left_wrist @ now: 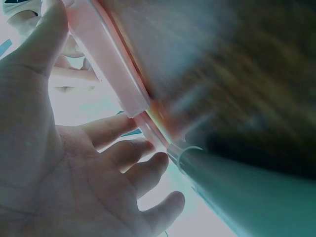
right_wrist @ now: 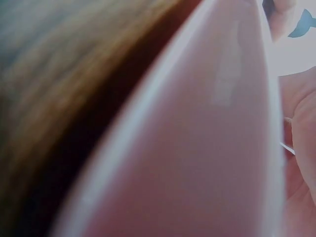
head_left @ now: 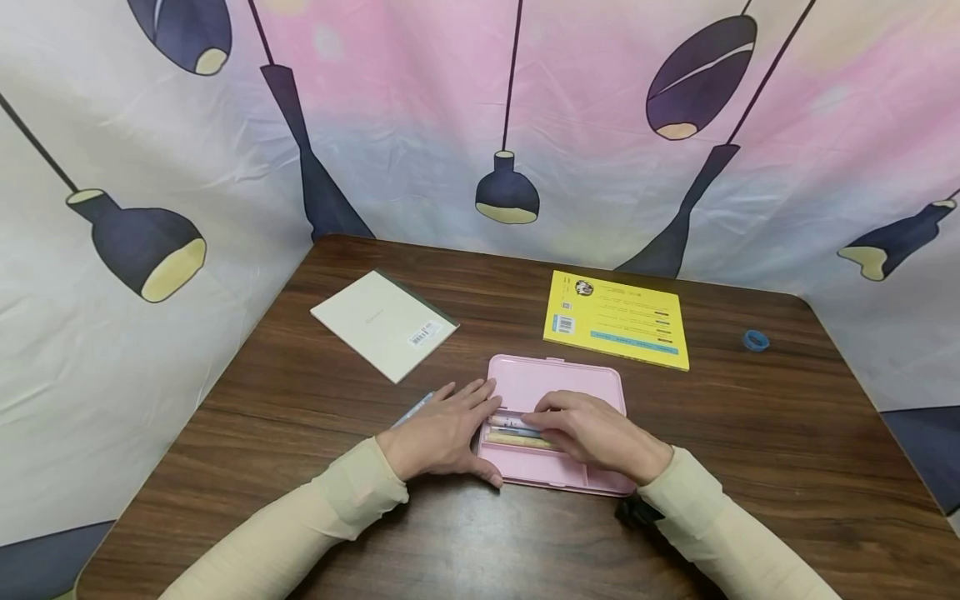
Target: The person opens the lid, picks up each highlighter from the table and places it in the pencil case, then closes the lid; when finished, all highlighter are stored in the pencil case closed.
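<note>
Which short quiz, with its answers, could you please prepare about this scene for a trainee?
1. True or false: the pink case is closed.

2. In the head view, which thing lies farthest right on the table?
A) the yellow book
B) the blue ring
C) the pale notebook

3. Fill in: the person's ____ hand is over the pens in the case.

Key:
1. False; its lid is open.
2. B.
3. Right: the right hand is over them.
</note>
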The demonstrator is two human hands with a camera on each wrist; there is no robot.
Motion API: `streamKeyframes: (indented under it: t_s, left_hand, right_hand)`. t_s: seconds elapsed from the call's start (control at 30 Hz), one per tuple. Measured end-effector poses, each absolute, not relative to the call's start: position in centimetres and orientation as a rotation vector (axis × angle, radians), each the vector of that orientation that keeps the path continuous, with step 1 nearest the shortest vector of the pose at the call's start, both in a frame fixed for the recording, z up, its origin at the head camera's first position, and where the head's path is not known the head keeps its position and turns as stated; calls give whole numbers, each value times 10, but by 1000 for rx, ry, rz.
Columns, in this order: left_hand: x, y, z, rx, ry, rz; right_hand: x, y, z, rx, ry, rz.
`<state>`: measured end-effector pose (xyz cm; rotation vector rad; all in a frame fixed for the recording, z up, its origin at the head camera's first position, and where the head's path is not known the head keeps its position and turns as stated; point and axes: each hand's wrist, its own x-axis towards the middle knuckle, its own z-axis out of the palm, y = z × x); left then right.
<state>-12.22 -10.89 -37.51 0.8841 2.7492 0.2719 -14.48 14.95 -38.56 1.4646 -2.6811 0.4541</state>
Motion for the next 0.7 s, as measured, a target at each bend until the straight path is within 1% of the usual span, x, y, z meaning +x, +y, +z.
streamKeyframes:
  t_s: [0.7]
  left_hand:
    - [-123, -109, -376, 875, 2751, 273]
  right_hand:
    - [-144, 149, -385, 1431, -2738, 448]
